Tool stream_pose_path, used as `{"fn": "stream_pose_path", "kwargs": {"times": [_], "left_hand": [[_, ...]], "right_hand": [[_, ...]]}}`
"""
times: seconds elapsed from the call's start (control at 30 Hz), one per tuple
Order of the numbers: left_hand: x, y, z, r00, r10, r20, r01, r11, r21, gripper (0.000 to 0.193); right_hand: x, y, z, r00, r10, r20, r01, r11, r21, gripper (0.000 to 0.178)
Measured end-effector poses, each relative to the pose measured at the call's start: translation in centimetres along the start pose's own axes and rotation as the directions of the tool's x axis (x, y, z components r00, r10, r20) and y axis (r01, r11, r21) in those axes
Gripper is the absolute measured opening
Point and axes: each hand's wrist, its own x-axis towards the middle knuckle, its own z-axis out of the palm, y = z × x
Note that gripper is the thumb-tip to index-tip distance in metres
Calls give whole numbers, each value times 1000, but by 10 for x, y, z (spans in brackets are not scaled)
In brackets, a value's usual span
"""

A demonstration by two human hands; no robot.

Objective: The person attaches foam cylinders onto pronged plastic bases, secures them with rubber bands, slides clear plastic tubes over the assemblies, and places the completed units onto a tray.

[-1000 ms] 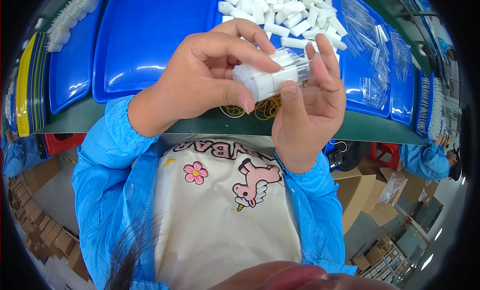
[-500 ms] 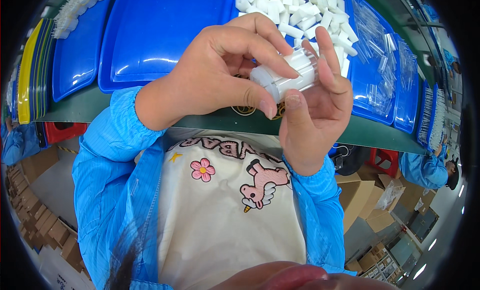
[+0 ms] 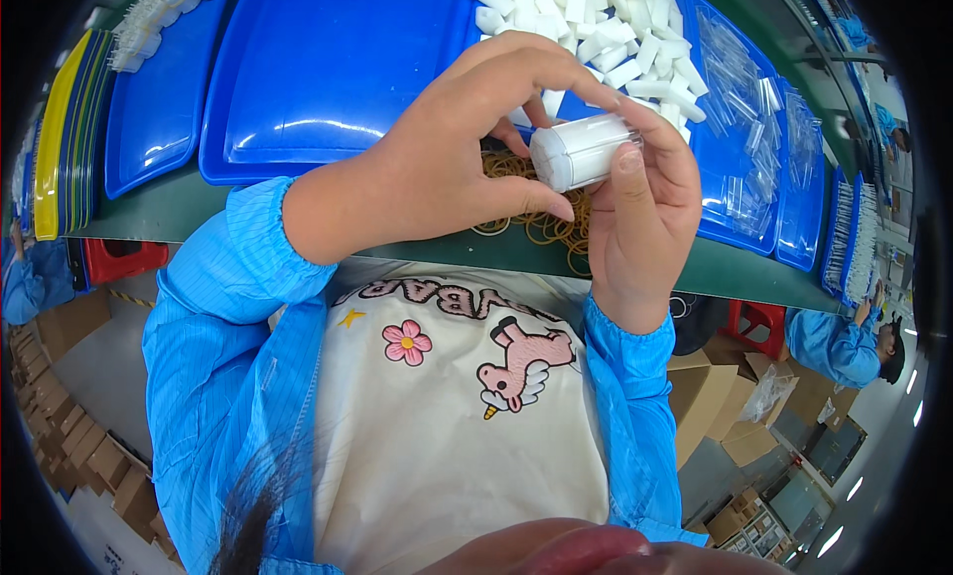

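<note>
Both hands are up over the table edge, working 1 small bundle [image 3: 586, 150] of white sticks between them. The left hand [image 3: 447, 158] arches over it from 9 o'clock, fingers curled across the top and thumb pressed under the near end, so it is clamped onto the bundle. The right hand [image 3: 645, 213] comes up from 5 o'clock, thumb flat against the bundle's near face and fingers wrapped behind, also gripping it. The bundle lies nearly level, its far end tipped slightly up toward 2 o'clock, held in the air just above the green table [image 3: 199, 203].

Directly beneath the hands, at 6 o'clock from the bundle, a loose heap of tan rubber bands [image 3: 541, 222] sits on the table near its front edge. At 12 o'clock a pile of loose white sticks [image 3: 596, 29] fills the far part of a blue tray [image 3: 328, 78]. At 3 o'clock, another blue tray [image 3: 740, 188] holds clear plastic sleeves [image 3: 745, 98]. Off at 9 o'clock, more blue trays [image 3: 149, 118] stand beside a yellow tray [image 3: 50, 148].

Blue sleeves [image 3: 228, 317] cover both forearms, over a white shirt with a cartoon print. At 4 o'clock, well apart, another person [image 3: 844, 342] in blue sits by cardboard boxes [image 3: 715, 396].
</note>
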Motion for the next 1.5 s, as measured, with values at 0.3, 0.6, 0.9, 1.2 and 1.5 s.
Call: {"fn": "stream_pose_path", "kwargs": {"times": [0.3,0.6,0.9,1.2,1.5], "left_hand": [[-5,-12,5,981,-180,74,194,875,-443,46],[-8,-12,3,993,-115,9,107,886,-452,42],[-6,-8,-4,982,-156,106,185,907,-378,40],[-3,-2,5,959,-283,0,232,785,-574,51],[-6,1,3,912,-381,151,399,742,-539,48]], "right_hand": [[4,5,10,979,-187,-86,190,981,32,21],[-3,17,18,966,-243,-83,241,970,-35,27],[-7,21,17,967,-252,-26,251,966,-58,18],[2,18,17,911,-375,-168,381,925,-1,38],[18,-5,-15,816,-450,363,577,592,-562,30]]}}
